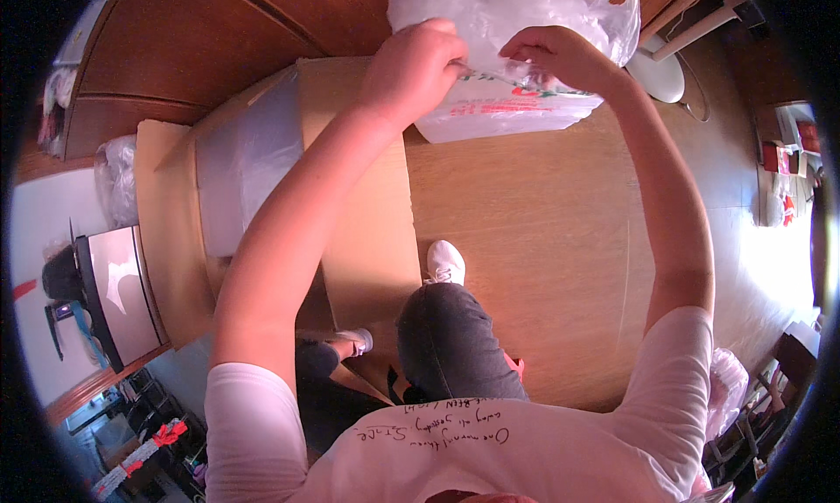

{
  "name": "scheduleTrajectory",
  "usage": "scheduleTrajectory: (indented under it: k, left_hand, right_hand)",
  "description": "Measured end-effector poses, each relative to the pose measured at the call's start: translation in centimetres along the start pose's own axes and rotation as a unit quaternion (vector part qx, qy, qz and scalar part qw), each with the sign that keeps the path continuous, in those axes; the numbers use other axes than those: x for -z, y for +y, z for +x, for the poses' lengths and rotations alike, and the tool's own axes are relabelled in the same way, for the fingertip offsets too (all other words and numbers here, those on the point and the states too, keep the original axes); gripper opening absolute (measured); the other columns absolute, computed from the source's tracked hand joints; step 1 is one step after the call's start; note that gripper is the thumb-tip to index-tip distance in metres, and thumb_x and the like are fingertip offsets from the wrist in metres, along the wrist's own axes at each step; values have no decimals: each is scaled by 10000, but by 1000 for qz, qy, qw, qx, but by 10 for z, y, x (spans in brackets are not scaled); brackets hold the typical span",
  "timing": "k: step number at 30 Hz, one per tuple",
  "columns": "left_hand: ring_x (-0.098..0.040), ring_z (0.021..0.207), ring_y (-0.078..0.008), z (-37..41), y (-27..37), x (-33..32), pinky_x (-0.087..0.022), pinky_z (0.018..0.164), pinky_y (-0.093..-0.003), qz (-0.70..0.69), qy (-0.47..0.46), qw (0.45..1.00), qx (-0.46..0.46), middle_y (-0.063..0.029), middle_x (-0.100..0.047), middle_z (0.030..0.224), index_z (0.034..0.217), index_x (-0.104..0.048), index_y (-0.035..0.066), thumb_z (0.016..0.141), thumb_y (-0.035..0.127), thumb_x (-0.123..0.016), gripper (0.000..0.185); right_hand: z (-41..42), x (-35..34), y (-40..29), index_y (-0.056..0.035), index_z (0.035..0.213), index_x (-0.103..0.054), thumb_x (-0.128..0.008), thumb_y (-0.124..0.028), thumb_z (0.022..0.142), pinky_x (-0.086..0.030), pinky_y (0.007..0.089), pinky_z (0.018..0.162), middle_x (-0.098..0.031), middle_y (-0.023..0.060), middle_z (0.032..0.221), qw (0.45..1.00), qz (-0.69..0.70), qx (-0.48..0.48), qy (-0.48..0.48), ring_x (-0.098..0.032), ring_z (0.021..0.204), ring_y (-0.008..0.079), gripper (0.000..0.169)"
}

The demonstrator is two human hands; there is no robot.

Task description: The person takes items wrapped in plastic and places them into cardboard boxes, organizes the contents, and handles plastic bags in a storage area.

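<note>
A white plastic bag [505, 112] with red and green print stands at the top of the view, in front of a wooden cabinet. Its edge is pinched in the fingers of my left hand [420, 67], at the bag's left side. My right hand [558, 57] is bent over the bag's right side, its curled fingers on the thin plastic; part of those fingers is hidden. Bulging translucent plastic bags [538, 7] lie just beyond both hands, and I cannot tell what fills them. Below my left forearm is a cardboard box [367, 240] with its flaps spread.
Translucent plastic sheeting [243, 162] covers part of the box. The wooden cabinet front [177, 50] borders the upper left. A round white base [659, 76] with a cord stands at the right. My white shoe [446, 260] rests on the brown floor [538, 240] beside the box.
</note>
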State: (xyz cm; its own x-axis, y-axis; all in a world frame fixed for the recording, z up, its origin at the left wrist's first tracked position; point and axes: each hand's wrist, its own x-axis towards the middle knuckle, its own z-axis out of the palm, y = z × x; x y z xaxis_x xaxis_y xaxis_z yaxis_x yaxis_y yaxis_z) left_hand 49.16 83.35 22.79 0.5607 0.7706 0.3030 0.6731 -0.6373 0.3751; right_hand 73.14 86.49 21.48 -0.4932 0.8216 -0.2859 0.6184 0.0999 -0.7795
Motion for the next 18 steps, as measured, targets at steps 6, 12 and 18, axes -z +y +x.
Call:
scheduleTrajectory:
  k: [6, 12, 18]
  left_hand:
    - [-573, 719, -302, -2, 1, 4, -456, 644, -365, -62, 36, 997, -27, -124, -559, 773, 756, -618, -9, 750, 77, -663, 96]
    - [-577, 715, -295, 1, 0, 6, -454, 624, -381, -90, 94, 991, -12, -114, -564, 760, 715, -623, 13, 749, 99, -665, 102]
    - [-590, 703, -196, -12, -20, -1, -461, 616, -296, -129, 87, 988, 1, -79, -591, 862, 853, -659, 17, 779, 51, -660, 82]
  right_hand:
    - [47, -21, -8, -38, 1026, -645, -511, -66, 910, -487, 315, 804, -670, 78, 993, 967, -129, 206, -76, -611, 883, 164, 179]
    - [65, -41, -7, -111, 989, -662, -612, -247, 853, -459, 324, 652, -659, 26, 864, 996, -59, -27, -69, -556, 743, 128, 199]
    - [57, -36, 1, -92, 956, -676, -604, -245, 844, -470, 329, 656, -663, 47, 815, 982, -140, 104, -65, -597, 725, 149, 203]
